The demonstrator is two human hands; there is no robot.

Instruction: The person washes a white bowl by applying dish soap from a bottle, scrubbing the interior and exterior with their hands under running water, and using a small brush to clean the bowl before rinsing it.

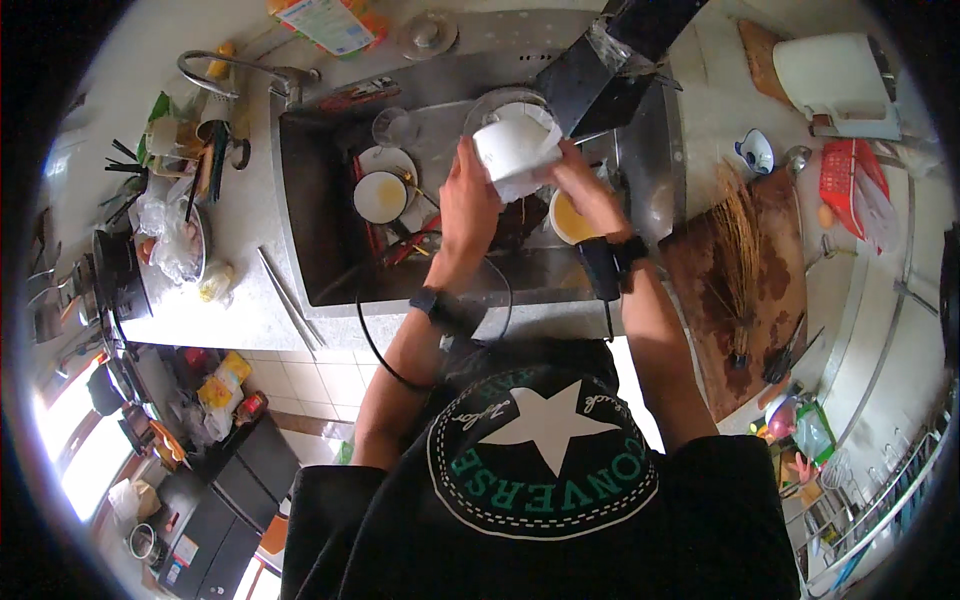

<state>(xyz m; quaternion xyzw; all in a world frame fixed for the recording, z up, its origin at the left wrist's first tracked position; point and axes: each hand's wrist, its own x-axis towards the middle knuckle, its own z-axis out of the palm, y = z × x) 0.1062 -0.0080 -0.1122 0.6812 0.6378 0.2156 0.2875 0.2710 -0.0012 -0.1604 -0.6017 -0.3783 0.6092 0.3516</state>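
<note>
Above the right half of the sink (300, 190), a white bowl (510, 146) is held tilted between my two hands. My left hand (470, 195) is closed on its left side. My right hand (588, 192) grips the opposite side, with a whitish crumpled cloth or sheet (543, 130) pressed to the bowl. Behind the bowl sits a clear round dish (485, 105), partly hidden. Down in the sink, a yellowish bowl (570, 222) is below my right hand. Farther left lie a small bowl (381, 197) and a white plate (385, 160) with chopsticks nearby.
A curved faucet (235, 60) rises at the sink's far left corner. The black angular object (600, 80) juts over its far right. On the right counter, a wooden cutting board (705, 270) bears a straw brush (738, 270). Metal tongs (288, 300) lie on the left counter.
</note>
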